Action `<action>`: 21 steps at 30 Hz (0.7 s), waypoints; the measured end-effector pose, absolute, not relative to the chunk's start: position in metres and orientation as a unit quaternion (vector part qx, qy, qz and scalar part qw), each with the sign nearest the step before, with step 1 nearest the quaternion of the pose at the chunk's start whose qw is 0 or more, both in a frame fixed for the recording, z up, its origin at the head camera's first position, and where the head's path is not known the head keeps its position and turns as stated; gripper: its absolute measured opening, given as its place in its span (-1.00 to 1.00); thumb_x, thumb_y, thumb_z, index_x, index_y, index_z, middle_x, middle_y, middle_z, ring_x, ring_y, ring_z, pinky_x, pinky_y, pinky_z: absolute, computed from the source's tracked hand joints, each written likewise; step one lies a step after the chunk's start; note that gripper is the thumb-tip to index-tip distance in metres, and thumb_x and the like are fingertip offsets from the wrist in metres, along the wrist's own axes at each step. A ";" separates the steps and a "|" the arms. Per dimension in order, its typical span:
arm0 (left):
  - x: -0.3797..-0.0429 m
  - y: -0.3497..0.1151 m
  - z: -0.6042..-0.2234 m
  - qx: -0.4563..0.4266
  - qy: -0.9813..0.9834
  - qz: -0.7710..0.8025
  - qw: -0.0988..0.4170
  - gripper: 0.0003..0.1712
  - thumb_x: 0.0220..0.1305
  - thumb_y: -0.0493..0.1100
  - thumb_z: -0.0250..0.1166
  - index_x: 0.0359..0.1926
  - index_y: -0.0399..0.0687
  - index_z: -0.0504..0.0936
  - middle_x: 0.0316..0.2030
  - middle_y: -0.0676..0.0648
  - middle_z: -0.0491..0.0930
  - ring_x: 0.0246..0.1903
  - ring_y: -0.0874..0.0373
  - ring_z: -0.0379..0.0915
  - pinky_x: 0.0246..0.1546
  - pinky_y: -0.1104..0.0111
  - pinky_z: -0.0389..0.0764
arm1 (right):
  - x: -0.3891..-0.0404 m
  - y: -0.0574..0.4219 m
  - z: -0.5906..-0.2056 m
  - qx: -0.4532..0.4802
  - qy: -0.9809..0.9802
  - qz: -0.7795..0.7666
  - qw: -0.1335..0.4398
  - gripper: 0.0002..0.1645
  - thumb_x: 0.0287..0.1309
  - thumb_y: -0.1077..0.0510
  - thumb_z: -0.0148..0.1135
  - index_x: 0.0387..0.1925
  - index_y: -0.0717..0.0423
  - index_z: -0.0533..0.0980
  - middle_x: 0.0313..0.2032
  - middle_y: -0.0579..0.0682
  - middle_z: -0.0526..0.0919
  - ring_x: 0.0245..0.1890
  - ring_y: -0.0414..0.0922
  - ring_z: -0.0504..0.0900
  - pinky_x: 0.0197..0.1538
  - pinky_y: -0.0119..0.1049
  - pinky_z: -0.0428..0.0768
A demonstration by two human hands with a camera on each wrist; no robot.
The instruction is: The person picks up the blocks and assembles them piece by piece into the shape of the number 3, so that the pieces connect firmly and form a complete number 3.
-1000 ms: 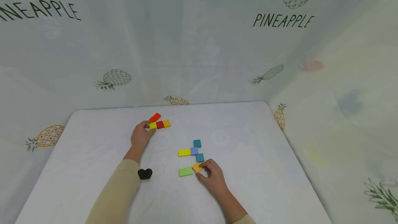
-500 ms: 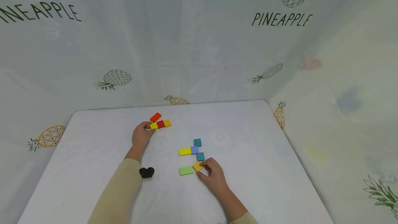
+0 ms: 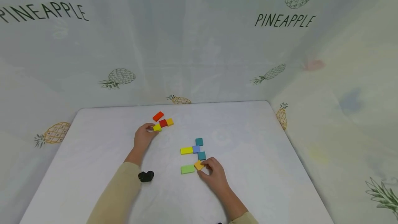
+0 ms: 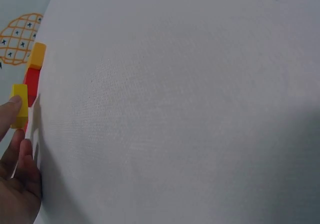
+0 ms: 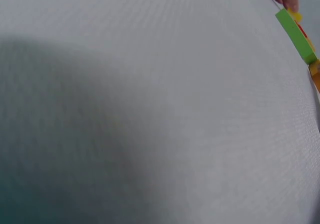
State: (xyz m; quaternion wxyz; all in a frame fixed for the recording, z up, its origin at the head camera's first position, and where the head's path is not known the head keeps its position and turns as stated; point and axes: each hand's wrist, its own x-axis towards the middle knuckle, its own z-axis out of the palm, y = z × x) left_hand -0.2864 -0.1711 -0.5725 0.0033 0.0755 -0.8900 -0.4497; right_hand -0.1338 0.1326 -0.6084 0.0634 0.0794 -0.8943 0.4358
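Note:
My left hand (image 3: pixel 144 137) pinches a small yellow block (image 3: pixel 157 127) between thumb and fingers. This block stands at a slant to a red block (image 3: pixel 163 123), which has an orange block (image 3: pixel 170 122) at its right. In the left wrist view the thumb lies on the yellow block (image 4: pixel 20 106). My right hand (image 3: pixel 215 175) pinches another orange block (image 3: pixel 199 165), turned on its corner, at the right end of a light green block (image 3: pixel 187 169). In the right wrist view the right hand is out of frame; the green block (image 5: pixel 296 36) shows there.
Behind the left hand lies a red-orange block (image 3: pixel 158 116). Mid-table, a long yellow block (image 3: pixel 186 150) joins a blue block (image 3: pixel 196 149), with teal blocks (image 3: pixel 199 141) above and below. A black object (image 3: pixel 146 176) sits at the left sleeve. A pineapple-print curtain (image 3: pixel 199 44) hangs behind.
The yellow block in my left hand has turned and shifted out of line with the red block. My right hand stays at the orange block; the whole view has shifted slightly.

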 end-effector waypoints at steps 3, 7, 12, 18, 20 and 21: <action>-0.280 -0.169 -0.572 0.070 -0.884 -0.462 0.001 -0.57 0.25 -0.19 0.36 0.12 -0.18 0.56 -0.07 -0.23 0.54 -0.11 -0.11 0.41 -0.01 0.10 0.47 | -0.134 0.134 -0.608 0.082 -0.892 0.439 0.065 -0.72 0.01 0.13 0.49 -0.20 -0.06 0.61 -0.27 -0.25 0.51 -0.29 -0.25 0.45 -0.19 -0.36 0.52; -0.271 -0.165 -0.571 0.062 -0.877 -0.477 0.000 -0.57 0.24 -0.17 0.37 0.11 -0.17 0.57 -0.06 -0.21 0.54 -0.16 -0.08 0.45 -0.11 0.17 0.51 | -0.134 0.135 -0.609 0.083 -0.893 0.438 0.068 -0.72 0.00 0.13 0.49 -0.21 -0.06 0.61 -0.28 -0.25 0.51 -0.29 -0.26 0.45 -0.19 -0.36 0.51; -0.259 -0.159 -0.571 0.055 -0.873 -0.484 -0.003 -0.56 0.22 -0.12 0.40 0.09 -0.15 0.58 -0.06 -0.18 0.56 -0.20 -0.05 0.45 -0.20 0.22 0.49 | -0.134 0.134 -0.610 0.076 -0.894 0.437 0.063 -0.72 0.01 0.11 0.49 -0.20 -0.07 0.61 -0.27 -0.26 0.51 -0.28 -0.25 0.45 -0.19 -0.37 0.52; -0.241 -0.150 -0.570 0.043 -0.875 -0.482 -0.019 -0.58 0.17 -0.07 0.44 0.04 -0.06 0.63 -0.09 -0.09 0.60 -0.26 0.03 0.44 -0.26 0.29 0.47 | -0.134 0.133 -0.611 0.079 -0.893 0.438 0.065 -0.72 0.01 0.12 0.50 -0.21 -0.07 0.61 -0.28 -0.26 0.51 -0.29 -0.25 0.45 -0.19 -0.37 0.52; -0.235 -0.146 -0.569 0.037 -0.875 -0.483 -0.021 -0.58 0.15 -0.09 0.45 0.03 -0.07 0.64 -0.10 -0.08 0.60 -0.29 0.05 0.43 -0.28 0.29 0.46 | -0.134 0.133 -0.611 0.080 -0.893 0.437 0.067 -0.72 0.00 0.13 0.50 -0.21 -0.07 0.61 -0.28 -0.26 0.51 -0.29 -0.25 0.45 -0.19 -0.37 0.52; -0.232 -0.144 -0.568 0.036 -0.874 -0.484 -0.024 -0.59 0.14 -0.09 0.46 0.02 -0.06 0.65 -0.10 -0.07 0.60 -0.29 0.05 0.43 -0.29 0.29 0.46 | -0.134 0.133 -0.611 0.080 -0.893 0.438 0.068 -0.72 0.00 0.13 0.50 -0.21 -0.07 0.61 -0.29 -0.26 0.51 -0.29 -0.25 0.45 -0.19 -0.37 0.52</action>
